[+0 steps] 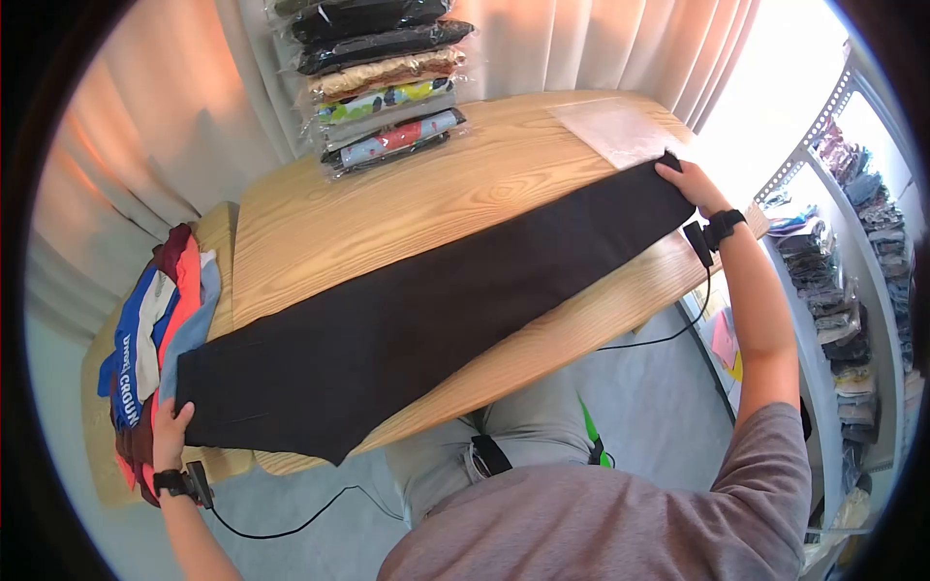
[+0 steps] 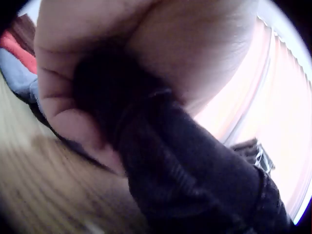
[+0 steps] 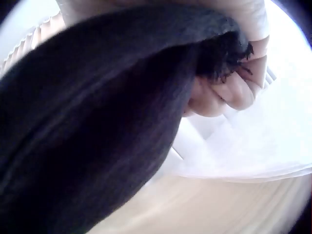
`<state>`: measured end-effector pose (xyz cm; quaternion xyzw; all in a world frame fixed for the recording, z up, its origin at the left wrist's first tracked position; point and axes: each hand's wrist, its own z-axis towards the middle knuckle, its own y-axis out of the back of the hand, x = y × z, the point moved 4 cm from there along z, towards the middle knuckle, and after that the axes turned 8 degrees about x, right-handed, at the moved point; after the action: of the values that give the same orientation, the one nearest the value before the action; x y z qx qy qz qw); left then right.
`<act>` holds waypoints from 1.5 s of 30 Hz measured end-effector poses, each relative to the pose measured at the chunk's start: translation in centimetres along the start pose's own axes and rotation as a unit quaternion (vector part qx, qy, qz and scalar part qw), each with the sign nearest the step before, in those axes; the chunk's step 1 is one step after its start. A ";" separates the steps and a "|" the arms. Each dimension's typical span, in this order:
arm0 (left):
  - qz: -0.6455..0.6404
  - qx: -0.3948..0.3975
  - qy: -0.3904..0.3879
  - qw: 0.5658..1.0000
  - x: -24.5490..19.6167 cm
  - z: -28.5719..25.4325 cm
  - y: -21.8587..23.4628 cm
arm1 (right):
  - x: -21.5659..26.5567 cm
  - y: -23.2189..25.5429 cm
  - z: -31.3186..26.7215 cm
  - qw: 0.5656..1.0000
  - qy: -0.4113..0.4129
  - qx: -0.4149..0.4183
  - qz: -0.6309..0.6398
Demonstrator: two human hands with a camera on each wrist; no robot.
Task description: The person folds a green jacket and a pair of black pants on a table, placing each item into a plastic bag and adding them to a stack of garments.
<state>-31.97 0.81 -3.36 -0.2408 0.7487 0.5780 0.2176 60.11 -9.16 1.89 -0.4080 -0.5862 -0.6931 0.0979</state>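
A pair of black trousers point(image 1: 417, 300), folded lengthwise, stretches across the wooden table between both hands. At the wide waist end, on the left, my left hand point(image 1: 171, 433) grips the edge; in the left wrist view its fingers curl round the bunched black cloth point(image 2: 170, 151). My right hand point(image 1: 693, 186) holds the narrow leg end at the far right. Seen from the right wrist, the fingers point(image 3: 229, 92) wrap the hem, which has a frayed edge, and the leg cloth point(image 3: 97, 107) sags in a fold below.
Colourful garments point(image 1: 160, 329) lie piled at the table's left end. Bagged folded clothes point(image 1: 387, 82) are stacked at the back. Clear plastic bags point(image 1: 620, 131) lie at the far right of the wooden table point(image 1: 339, 232). Shelves point(image 1: 823, 281) of packed clothes stand on the right. Cables trail from both wrists.
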 end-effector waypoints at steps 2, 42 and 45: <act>0.150 0.007 0.069 0.986 -0.8 0.5 0.4 | -2.1 -0.5 0.7 0.995 -0.023 -0.022 -0.096; 0.208 0.125 -0.310 0.919 -24.6 8.9 -17.1 | 2.9 -8.0 4.5 0.932 0.084 0.241 -0.257; 0.201 0.143 -0.294 0.923 -24.5 9.4 -17.3 | 2.9 -5.8 3.6 0.952 0.127 0.139 -0.240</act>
<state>-1.62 8.85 -3.99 0.1290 0.7581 0.5416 0.3396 56.28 -3.28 -0.40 -0.1456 -0.7404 -0.6537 0.0582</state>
